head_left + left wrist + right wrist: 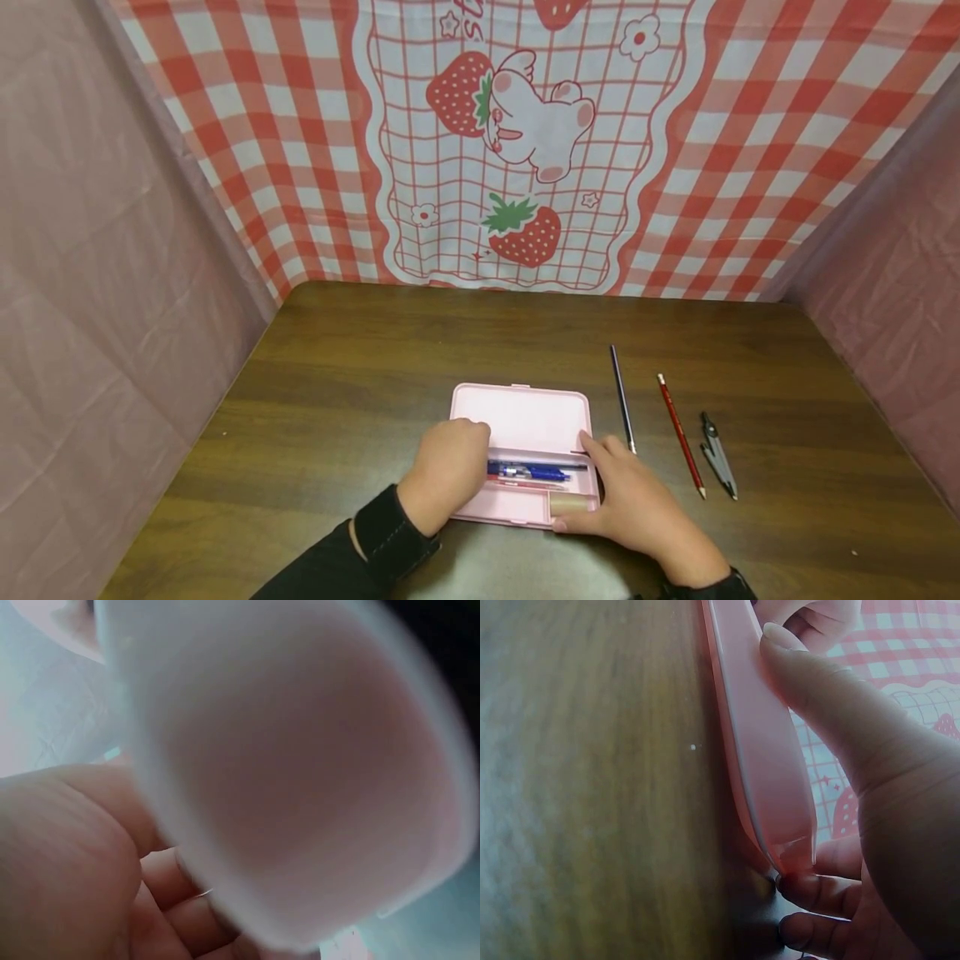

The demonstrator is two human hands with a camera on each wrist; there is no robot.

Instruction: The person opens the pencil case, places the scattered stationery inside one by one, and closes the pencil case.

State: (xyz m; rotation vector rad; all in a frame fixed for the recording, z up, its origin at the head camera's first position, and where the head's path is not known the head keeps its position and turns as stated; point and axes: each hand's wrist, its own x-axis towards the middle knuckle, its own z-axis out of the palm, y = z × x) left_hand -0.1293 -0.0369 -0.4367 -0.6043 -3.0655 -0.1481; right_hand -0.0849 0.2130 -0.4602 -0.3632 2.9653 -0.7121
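Observation:
An open pink pencil case (525,417) lies on the brown table (375,367), its lid flat toward the back. Blue and red pens (534,472) and a tan cylinder (570,503) lie in its tray. My left hand (456,457) is curled over the tray's left end and grips it; in the left wrist view the case (300,772) is a pink blur just above the curled fingers (187,900). My right hand (600,492) holds the right end, thumb on the near edge, index finger at the hinge. The right wrist view has that thumb (840,712) pressed on the case's rim (761,765).
To the right of the case lie a dark pencil (622,398), a red pencil (681,435) and a grey compass (717,455). A red-checked strawberry cloth (525,142) hangs behind the table, with pink sheets (97,275) along both sides.

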